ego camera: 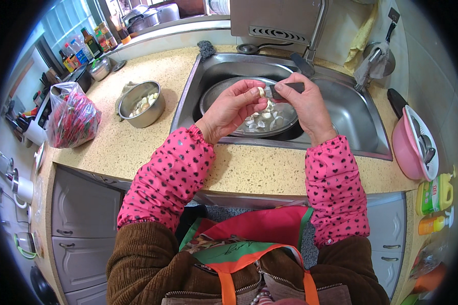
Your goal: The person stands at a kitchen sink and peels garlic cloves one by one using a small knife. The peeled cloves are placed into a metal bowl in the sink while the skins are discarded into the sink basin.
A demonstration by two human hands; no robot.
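Observation:
My left hand (233,106) holds a garlic clove (261,92) between thumb and fingertips, above the left sink basin. Close beside it, my right hand (307,103) grips a flat, dark, blade-like tool (297,88); its exact kind is unclear. Under both hands, a round metal pan (213,91) sits in the basin with water, garlic cloves (266,115) and loose skins (278,121) in it. To the left on the counter, a steel pot (147,119) contains several peeled garlic cloves (140,105).
A plastic bag of red chillies (74,118) stands left of the pot. The faucet (311,49) rises behind the sink (343,106). A pink basin with a white strainer (408,145) stands at the right. Bottles (91,44) line the back left.

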